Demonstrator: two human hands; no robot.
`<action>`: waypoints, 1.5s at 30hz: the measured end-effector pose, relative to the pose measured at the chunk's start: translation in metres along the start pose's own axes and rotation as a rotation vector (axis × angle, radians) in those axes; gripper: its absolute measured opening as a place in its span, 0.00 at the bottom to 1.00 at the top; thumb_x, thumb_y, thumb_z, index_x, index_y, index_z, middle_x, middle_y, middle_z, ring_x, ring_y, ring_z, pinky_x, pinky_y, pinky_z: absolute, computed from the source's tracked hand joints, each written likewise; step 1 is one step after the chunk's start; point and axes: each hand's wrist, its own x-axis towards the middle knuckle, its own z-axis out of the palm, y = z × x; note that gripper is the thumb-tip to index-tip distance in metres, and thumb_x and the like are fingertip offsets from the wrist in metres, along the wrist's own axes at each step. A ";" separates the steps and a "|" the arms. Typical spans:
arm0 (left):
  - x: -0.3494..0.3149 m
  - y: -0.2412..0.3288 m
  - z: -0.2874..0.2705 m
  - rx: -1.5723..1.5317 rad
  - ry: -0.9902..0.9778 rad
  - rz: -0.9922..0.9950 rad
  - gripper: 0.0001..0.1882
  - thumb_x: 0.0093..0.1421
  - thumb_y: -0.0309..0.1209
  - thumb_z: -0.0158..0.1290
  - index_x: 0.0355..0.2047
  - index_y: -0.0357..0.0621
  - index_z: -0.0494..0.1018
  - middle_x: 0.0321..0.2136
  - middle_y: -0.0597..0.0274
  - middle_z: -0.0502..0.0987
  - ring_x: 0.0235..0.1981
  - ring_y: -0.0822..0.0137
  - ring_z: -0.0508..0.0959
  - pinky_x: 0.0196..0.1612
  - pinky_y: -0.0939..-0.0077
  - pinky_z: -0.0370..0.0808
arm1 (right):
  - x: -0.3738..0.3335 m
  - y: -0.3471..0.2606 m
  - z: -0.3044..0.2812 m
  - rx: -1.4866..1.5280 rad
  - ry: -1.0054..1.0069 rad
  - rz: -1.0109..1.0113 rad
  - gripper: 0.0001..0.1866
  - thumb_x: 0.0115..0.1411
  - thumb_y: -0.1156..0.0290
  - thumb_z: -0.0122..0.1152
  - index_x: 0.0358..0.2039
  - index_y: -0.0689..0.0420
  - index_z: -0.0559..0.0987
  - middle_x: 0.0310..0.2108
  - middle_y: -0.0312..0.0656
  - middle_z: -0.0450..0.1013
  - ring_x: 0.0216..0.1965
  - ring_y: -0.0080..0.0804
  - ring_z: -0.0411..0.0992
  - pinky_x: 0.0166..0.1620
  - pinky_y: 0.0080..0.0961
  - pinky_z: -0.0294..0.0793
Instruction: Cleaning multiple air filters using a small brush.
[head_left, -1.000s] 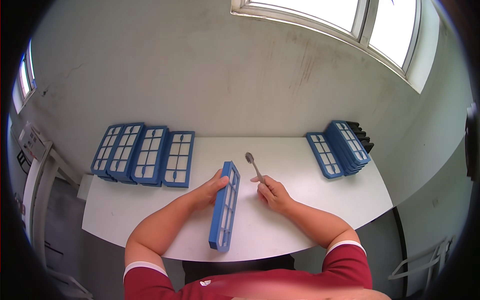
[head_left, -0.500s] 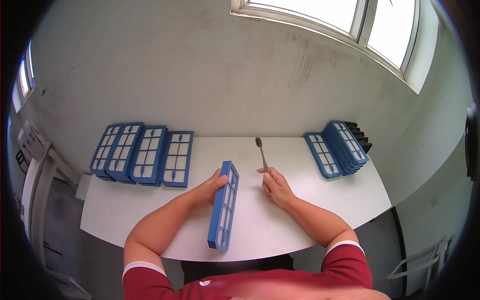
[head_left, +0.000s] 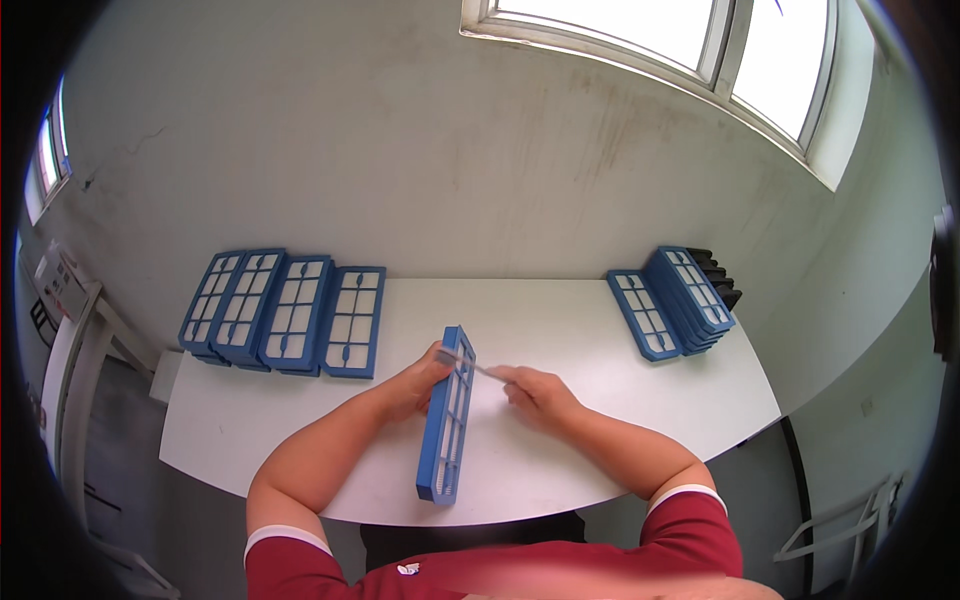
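Head view: I look down past my red sleeves (head_left: 695,532), each with a white cuff band, and my bare forearms (head_left: 322,445).
Blue filter frame (head_left: 434,445): in front of me, over the near middle of the surface (head_left: 570,465), tipped up on edge with its white-panelled grid facing right; its lower end is nearest me, close to the rounded near edge. I cannot tell whether that end rests on the white top.
Left grip (head_left: 415,388): closed around the frame's upper part from the left, thumb over the edge.
Right grip (head_left: 543,398): just right of the frame, fingers pinching the handle of a brush; slightly blurred.
Brush (head_left: 478,367): thin and greyish, reaching leftward from my fingers across the frame's top end, its head near my left thumb. Blur hides whether the bristles touch.
Blue panels on the left (head_left: 295,312): four piles side by side toward the far left, white grids up, the first three leaning and overlapping.
Blue panels on the right (head_left: 643,315): one flatter pile, with a taller stack leaning just beside it.
Black pieces (head_left: 722,275): tucked behind that taller stack, ridged.
Wall (head_left: 380,160): pale grey past the far edge, with brownish streaks.
Window (head_left: 620,28): bright, high at the upper right.
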 end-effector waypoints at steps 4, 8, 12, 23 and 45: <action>-0.003 0.003 0.006 -0.019 0.012 0.041 0.43 0.52 0.64 0.46 0.60 0.60 0.44 0.41 0.63 0.64 0.36 0.73 0.70 0.31 0.74 0.74 | 0.002 -0.004 -0.001 -0.094 -0.157 0.268 0.14 0.63 0.71 0.44 0.47 0.58 0.71 0.24 0.42 0.71 0.27 0.28 0.70 0.32 0.25 0.69; -0.006 0.007 0.009 -0.017 0.028 0.038 0.43 0.52 0.64 0.46 0.61 0.59 0.44 0.41 0.63 0.64 0.37 0.73 0.70 0.31 0.74 0.74 | 0.003 -0.007 -0.002 0.113 -0.130 0.359 0.14 0.64 0.71 0.41 0.47 0.59 0.71 0.19 0.34 0.64 0.21 0.21 0.62 0.26 0.20 0.64; -0.007 0.012 0.011 -0.009 0.031 0.025 0.45 0.51 0.65 0.45 0.61 0.57 0.44 0.42 0.62 0.64 0.38 0.72 0.71 0.31 0.74 0.74 | 0.002 0.005 0.003 0.233 -0.049 0.345 0.14 0.66 0.68 0.40 0.48 0.59 0.68 0.19 0.31 0.63 0.20 0.18 0.60 0.25 0.17 0.63; -0.004 0.009 0.012 0.004 0.079 -0.005 0.49 0.49 0.68 0.45 0.61 0.56 0.42 0.45 0.56 0.64 0.41 0.67 0.72 0.33 0.70 0.74 | 0.013 0.014 -0.010 0.777 0.208 0.729 0.15 0.66 0.63 0.38 0.50 0.55 0.65 0.20 0.29 0.59 0.17 0.16 0.52 0.19 0.14 0.54; 0.000 0.008 0.011 -0.284 0.225 0.150 0.39 0.53 0.59 0.51 0.54 0.59 0.43 0.40 0.65 0.67 0.39 0.71 0.76 0.42 0.65 0.77 | 0.016 0.014 -0.015 0.935 0.201 0.790 0.13 0.67 0.62 0.39 0.46 0.53 0.66 0.18 0.28 0.54 0.17 0.17 0.51 0.18 0.14 0.52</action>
